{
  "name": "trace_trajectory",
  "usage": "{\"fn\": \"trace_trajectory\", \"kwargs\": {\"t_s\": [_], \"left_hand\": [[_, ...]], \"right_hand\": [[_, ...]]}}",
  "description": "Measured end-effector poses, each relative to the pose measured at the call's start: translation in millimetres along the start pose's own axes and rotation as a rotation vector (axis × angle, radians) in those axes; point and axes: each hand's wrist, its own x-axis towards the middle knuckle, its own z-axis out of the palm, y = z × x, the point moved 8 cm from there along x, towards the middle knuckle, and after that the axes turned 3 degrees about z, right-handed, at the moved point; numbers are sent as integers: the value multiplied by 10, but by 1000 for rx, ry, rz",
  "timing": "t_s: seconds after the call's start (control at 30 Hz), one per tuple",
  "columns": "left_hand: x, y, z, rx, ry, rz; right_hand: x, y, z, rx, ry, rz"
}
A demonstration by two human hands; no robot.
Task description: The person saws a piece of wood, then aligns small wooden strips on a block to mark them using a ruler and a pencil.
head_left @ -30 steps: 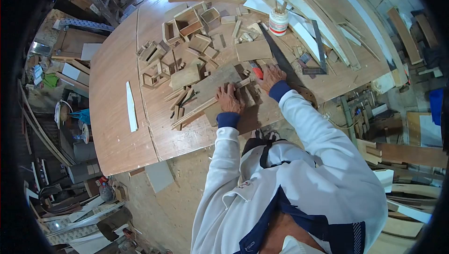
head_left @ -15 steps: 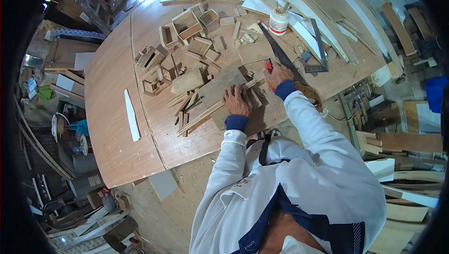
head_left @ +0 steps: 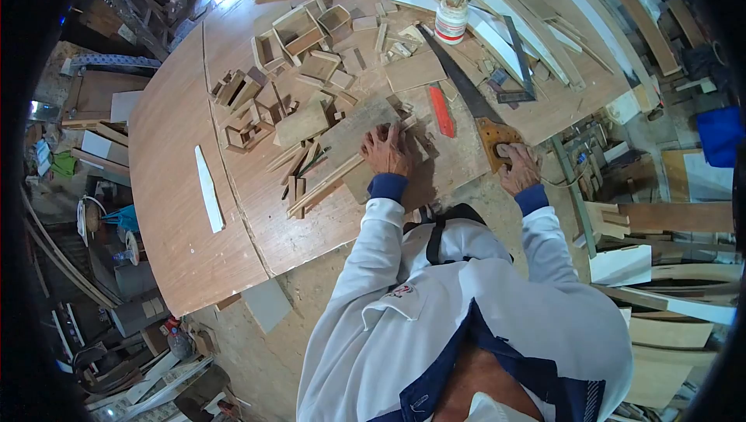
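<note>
The person's left hand (head_left: 386, 150) lies palm down on a flat board (head_left: 365, 130) near the front edge of the counter (head_left: 186, 212), its fingers spread and pressing on the wood. The board rests among a heap of thin strips (head_left: 311, 181) and small wooden boxes (head_left: 299, 29) that covers the middle of the counter.

The right hand (head_left: 519, 167) is at the counter's front edge, well apart from the left, with its fingers curled around the wooden handle (head_left: 493, 142) of a handsaw (head_left: 466, 88). The saw's dark blade runs away from the hand across the counter toward a white jar (head_left: 451, 22) that has sticks standing in it. A red pencil (head_left: 442, 109) lies on the counter between the board and the saw blade, touching neither hand. A metal square (head_left: 517, 72) lies just beyond the blade, among long pale slats (head_left: 497, 33). A single pale strip (head_left: 207, 189) lies alone on the bare left part of the counter.
</note>
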Motion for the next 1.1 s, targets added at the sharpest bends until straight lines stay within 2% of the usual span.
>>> {"fn": "trace_trajectory", "kwargs": {"t_s": [0.13,0.2,0.3,0.4,0.47,0.5,0.57,0.67,0.7,0.77,0.8,0.87,0.97,1.03,1.1], "left_hand": [[16,-25,68,-7,-18,-9],[16,19,19,-5,117,56],[14,16,30,9,121,51],[16,-82,80,-96,87,-9],[39,-137,136,-106,79,-14],[22,-161,151,-115,66,-10],[12,-128,85,-83,29,-7],[52,-89,90,-93,-22,-31],[52,-107,102,-121,-41,-65],[52,-59,61,-51,-51,-80],[52,-47,55,16,-63,-90],[70,-95,148,-13,-53,-99],[86,-245,366,-90,5,-100],[121,-255,344,-132,50,-98],[171,-341,413,-196,-70,-226]], "right_hand": [[-56,-121,-53,-13,-12,-147],[-56,-89,-11,-10,-22,-191],[-54,-19,169,23,5,-313],[-23,36,240,-4,0,-243],[-57,14,106,95,169,-196],[-100,-47,97,100,162,-199],[-186,-111,-30,348,219,-125],[-493,-221,-219,378,358,-165],[-611,-278,-282,379,355,-167],[-835,-274,-399,680,280,-54],[-953,-294,-460,682,276,-55],[-1121,-253,-426,781,137,82],[-1315,-359,-580,845,202,53],[-1413,-363,-519,834,143,62],[-1460,-391,-470,893,125,63]]}}
